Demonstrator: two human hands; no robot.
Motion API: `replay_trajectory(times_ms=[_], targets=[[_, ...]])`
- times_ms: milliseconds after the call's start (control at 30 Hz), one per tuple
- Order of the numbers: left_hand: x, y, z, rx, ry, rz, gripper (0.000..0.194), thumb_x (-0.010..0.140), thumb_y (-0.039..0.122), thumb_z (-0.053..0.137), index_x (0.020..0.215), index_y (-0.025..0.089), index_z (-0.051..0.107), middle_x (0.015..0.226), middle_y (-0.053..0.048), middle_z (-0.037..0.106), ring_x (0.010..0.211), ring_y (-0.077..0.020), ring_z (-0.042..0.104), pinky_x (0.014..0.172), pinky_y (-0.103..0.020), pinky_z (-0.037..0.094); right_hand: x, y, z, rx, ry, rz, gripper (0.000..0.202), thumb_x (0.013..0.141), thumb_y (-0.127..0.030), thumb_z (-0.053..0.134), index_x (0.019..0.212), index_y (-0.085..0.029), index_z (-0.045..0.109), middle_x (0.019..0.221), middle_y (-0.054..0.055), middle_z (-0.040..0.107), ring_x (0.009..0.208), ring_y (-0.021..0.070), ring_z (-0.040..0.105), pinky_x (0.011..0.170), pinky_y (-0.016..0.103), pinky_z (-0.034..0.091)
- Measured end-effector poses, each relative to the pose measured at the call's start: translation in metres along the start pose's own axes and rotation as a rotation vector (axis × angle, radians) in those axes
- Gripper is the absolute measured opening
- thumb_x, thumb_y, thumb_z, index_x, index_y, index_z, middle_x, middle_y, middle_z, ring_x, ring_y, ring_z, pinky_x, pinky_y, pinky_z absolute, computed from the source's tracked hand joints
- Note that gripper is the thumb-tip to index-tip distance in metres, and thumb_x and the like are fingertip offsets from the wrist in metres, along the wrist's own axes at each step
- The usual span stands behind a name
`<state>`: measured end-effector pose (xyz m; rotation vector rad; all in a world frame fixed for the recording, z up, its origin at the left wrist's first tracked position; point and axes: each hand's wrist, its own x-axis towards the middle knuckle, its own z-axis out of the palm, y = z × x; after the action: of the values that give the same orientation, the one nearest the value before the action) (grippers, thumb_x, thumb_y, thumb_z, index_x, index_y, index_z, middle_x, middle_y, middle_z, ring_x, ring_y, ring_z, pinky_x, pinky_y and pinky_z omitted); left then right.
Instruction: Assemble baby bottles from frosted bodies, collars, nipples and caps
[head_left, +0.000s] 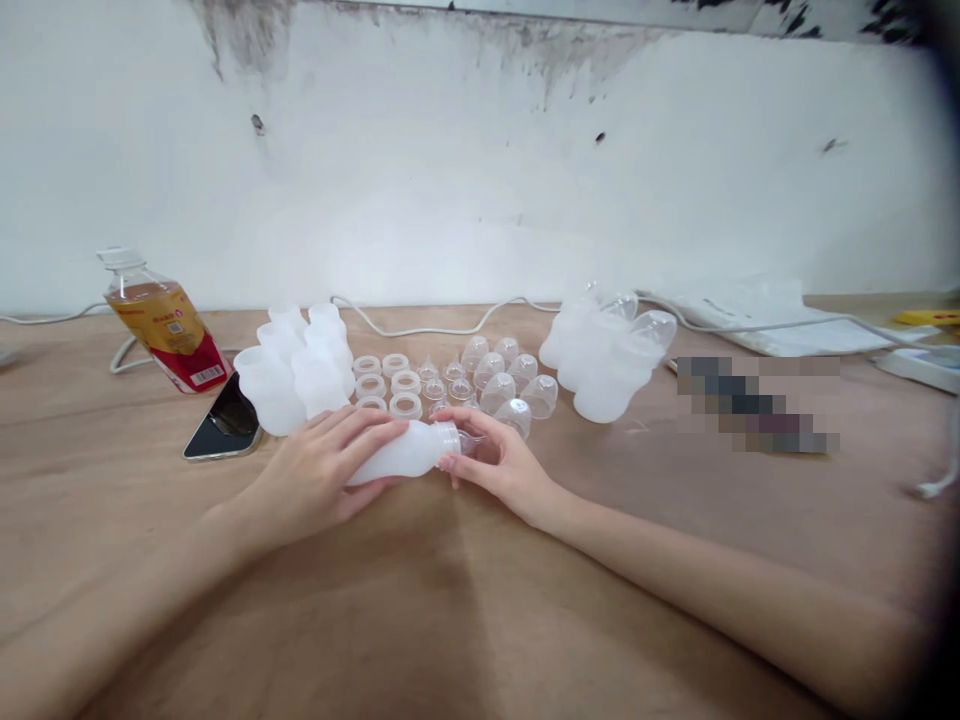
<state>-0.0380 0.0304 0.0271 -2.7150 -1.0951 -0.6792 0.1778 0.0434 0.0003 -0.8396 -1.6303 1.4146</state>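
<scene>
Head view: frosted white bottle (405,452), left hand (319,465) around it, right hand (514,468) around collar (447,440).

Forearms (202,565) angled inward, left fingers (375,445) curled, right fingers (469,466) pinched.

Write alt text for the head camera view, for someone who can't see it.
A left hand holds a white bottle sideways while the right hand grips the collar by its clear teat. Behind them on a wooden table stand, left to right, open bottles, rings, teats, clear caps and capped bottles.
</scene>
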Motion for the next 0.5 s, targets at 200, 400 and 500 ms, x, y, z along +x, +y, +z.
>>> replay_trajectory(times_ms=[200, 400, 500], targets=[[0.006, 0.005, -0.016, -0.021, -0.182, -0.096, 0.043, 0.084, 0.04, 0.04, 0.121, 0.018, 0.037, 0.113, -0.007, 0.055, 0.102, -0.0214, 0.051, 0.086, -0.035, 0.038, -0.001, -0.001, 0.0, 0.007, 0.002, 0.013, 0.034, 0.07, -0.029, 0.063, 0.101, -0.023, 0.05, 0.093, 0.001, 0.052, 0.062, 0.0077, 0.051, 0.059, 0.024, 0.045], [0.004, 0.004, -0.004, 0.112, -0.071, -0.004, 0.034, 0.08, 0.036, 0.049, 0.108, 0.017, 0.048, 0.102, -0.007, 0.058, 0.092, -0.0221, 0.053, 0.081, -0.035, 0.038, -0.001, -0.003, 0.001, -0.049, -0.014, 0.005, 0.037, 0.069, -0.029, 0.064, 0.103, -0.022, 0.05, 0.098, 0.002, 0.051, 0.076, 0.0114, 0.053, 0.068, 0.026, 0.045], [0.004, 0.005, -0.002, 0.136, -0.07, -0.013, 0.04, 0.078, 0.037, 0.05, 0.111, 0.015, 0.045, 0.108, -0.01, 0.054, 0.098, -0.0248, 0.049, 0.081, -0.037, 0.037, -0.002, -0.005, 0.003, -0.051, -0.022, 0.008, 0.036, 0.07, -0.027, 0.063, 0.103, -0.021, 0.05, 0.097, 0.003, 0.052, 0.077, 0.0115, 0.053, 0.068, 0.026, 0.045]])
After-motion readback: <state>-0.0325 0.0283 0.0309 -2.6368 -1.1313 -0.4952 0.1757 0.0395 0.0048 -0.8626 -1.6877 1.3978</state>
